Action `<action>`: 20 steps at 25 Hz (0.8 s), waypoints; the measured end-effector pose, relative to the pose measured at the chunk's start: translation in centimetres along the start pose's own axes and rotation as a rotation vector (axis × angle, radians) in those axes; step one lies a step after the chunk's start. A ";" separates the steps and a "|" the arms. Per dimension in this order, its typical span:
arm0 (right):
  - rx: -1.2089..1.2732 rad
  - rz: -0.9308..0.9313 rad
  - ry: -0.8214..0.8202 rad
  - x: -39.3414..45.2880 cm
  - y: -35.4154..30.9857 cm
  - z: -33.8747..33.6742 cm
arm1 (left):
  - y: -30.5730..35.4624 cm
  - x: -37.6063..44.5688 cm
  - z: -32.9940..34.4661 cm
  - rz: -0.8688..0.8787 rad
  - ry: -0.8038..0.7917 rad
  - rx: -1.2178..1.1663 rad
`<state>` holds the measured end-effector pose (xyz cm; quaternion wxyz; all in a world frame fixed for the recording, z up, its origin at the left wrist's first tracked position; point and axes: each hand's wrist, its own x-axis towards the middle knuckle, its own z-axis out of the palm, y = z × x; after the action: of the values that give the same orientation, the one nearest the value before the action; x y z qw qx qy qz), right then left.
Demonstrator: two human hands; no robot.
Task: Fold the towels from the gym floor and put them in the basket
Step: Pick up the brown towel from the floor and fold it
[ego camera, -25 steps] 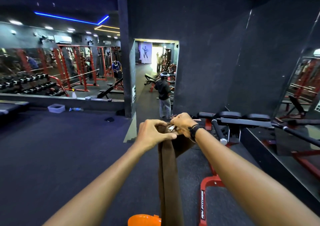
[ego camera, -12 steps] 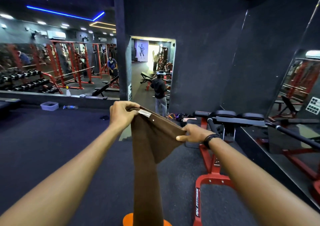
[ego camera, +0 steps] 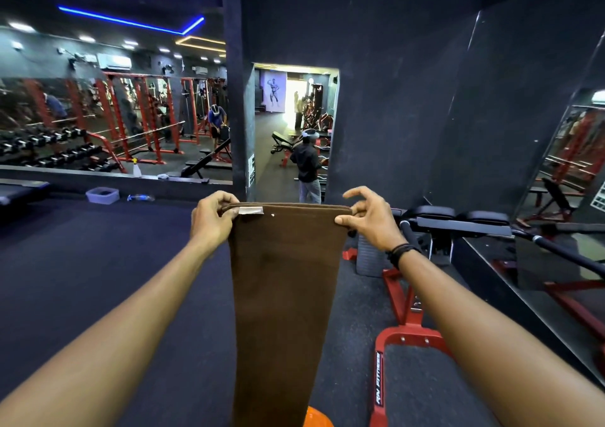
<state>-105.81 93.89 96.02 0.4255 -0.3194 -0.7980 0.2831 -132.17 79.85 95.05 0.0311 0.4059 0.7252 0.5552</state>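
A brown towel (ego camera: 283,295) hangs straight down in front of me, doubled lengthwise, with a white label near its top left corner. My left hand (ego camera: 211,220) grips the top left corner with curled fingers. My right hand (ego camera: 371,219) pinches the top right corner between thumb and forefinger, the other fingers spread. Both arms are stretched forward at chest height. An orange object (ego camera: 316,418) shows below the towel's lower end; most of it is hidden.
A red-framed gym bench (ego camera: 406,325) with black pads stands close on my right, a black bar (ego camera: 563,253) beyond it. Mirrors line the left and right walls. A person (ego camera: 307,171) stands ahead. A white tub (ego camera: 102,195) sits on the dark floor at left.
My hands have moved apart, spreading the towel's top edge flat and level. The right hand rose from a lower fold to the top right corner.
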 end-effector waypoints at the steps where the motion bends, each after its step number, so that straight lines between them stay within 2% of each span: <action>1: 0.031 0.031 -0.005 0.0 0.1 -0.1 | -0.6 0.2 -0.1 0.022 -0.057 0.016; 3: 0.029 0.086 -0.099 -0.8 0.4 -0.4 | -1.6 0.5 -0.4 0.053 -0.263 0.054; 5: 0.038 0.158 -0.301 -1.0 -0.3 -1.8 | -0.8 0.8 -0.6 0.077 -0.510 0.037; 6: 0.086 0.177 -0.347 -0.4 -1.2 -2.9 | 0.6 1.2 -0.6 0.091 -0.539 -0.051; 8: 0.311 0.142 -0.253 1.6 -3.4 -5.7 | 3.7 2.0 -0.5 0.078 -0.349 -0.383; 9: 0.450 0.136 -0.206 2.6 -4.4 -6.8 | 4.9 2.5 -0.3 0.056 -0.304 -0.544; 10: 0.530 0.160 -0.243 3.1 -4.9 -7.1 | 5.5 2.6 -0.1 0.028 -0.381 -0.571; 12: 0.429 0.264 -0.434 1.7 -2.9 -5.4 | 4.4 0.7 0.3 -0.073 -0.626 -0.351; 14: 0.342 0.383 -0.516 -1.0 0.5 -2.9 | 1.4 -0.7 0.9 -0.143 -0.711 -0.255; 18: 0.457 0.532 -0.347 -3.1 3.4 -1.7 | -0.8 -1.5 1.2 -0.346 -0.645 -0.341; 20: 0.453 0.601 -0.332 -2.6 2.8 -1.7 | 0.1 -1.7 1.5 -0.423 -0.600 -0.305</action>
<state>-102.53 94.01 93.53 0.2490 -0.3864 -0.6444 0.6111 -130.23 79.96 93.92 0.4151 0.3826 0.6607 0.4948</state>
